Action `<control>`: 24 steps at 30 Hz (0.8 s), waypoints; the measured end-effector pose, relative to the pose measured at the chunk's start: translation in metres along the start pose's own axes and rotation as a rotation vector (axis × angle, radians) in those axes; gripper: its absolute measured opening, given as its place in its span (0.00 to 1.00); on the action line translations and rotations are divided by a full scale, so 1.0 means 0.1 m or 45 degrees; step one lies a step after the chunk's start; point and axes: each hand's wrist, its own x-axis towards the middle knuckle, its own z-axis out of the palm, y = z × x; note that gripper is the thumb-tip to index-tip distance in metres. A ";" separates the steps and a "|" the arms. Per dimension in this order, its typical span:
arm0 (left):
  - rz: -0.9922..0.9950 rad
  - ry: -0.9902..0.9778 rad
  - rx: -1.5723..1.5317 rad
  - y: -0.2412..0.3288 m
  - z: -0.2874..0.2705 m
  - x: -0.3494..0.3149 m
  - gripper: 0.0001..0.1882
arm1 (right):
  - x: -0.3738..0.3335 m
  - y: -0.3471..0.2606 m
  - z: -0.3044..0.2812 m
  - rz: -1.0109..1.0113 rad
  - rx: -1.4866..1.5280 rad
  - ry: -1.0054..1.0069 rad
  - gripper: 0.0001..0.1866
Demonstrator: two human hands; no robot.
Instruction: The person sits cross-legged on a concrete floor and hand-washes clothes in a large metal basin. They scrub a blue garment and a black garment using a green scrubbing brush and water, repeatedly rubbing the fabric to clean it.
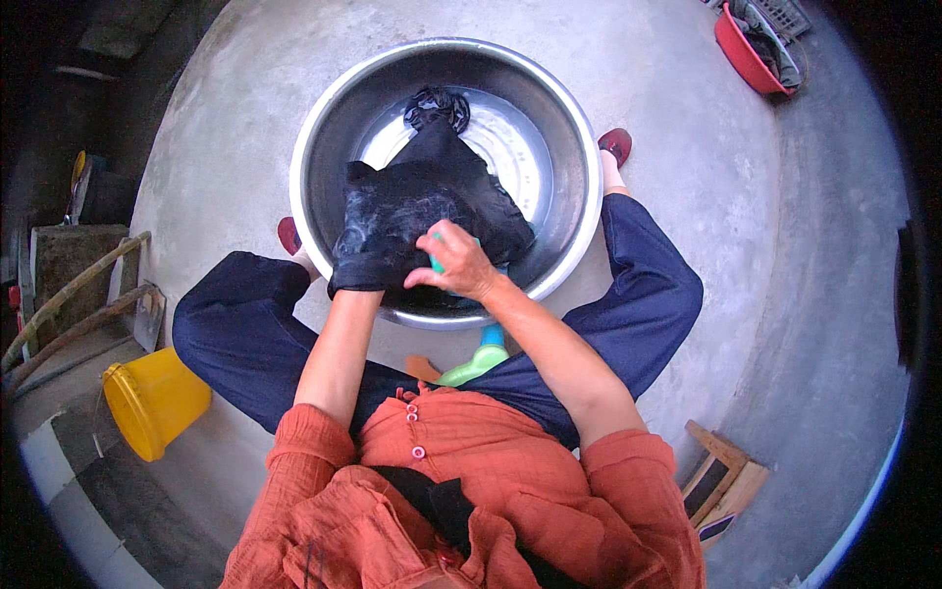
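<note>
A wet black garment (432,191) lies in a large metal basin (339,108) between my knees, with pale suds smeared over its near part. My left hand is hidden inside the cloth; only the forearm (339,344) shows, going in at the near left edge. Over the garment, my right hand (456,260) curls its fingers and thumb around a small green object (436,257), mostly covered, so its kind cannot be made out. A blue and light-green plastic piece (476,365) sits at the basin's near rim by my lap, and a blue bit shows inside the rim.
Shallow water and a bunched dark end of cloth lie at the basin's far side. A yellow bucket (162,402) lies tilted at left, near bent wooden poles (74,294). A small wooden stool (724,481) is at lower right, a red tub (751,59) with dark cloth at far right.
</note>
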 end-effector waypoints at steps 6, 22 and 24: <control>-0.057 -0.096 0.119 -0.30 0.00 -0.01 0.16 | -0.16 0.19 0.05 0.116 -0.188 -0.128 0.13; -0.766 0.000 -2.526 -0.51 0.67 -0.41 0.15 | 0.41 -0.70 0.08 0.288 0.770 -0.166 0.07; -0.783 -0.020 -2.505 -0.47 0.72 -0.40 0.16 | 0.43 -0.63 0.04 0.320 0.723 -0.020 0.07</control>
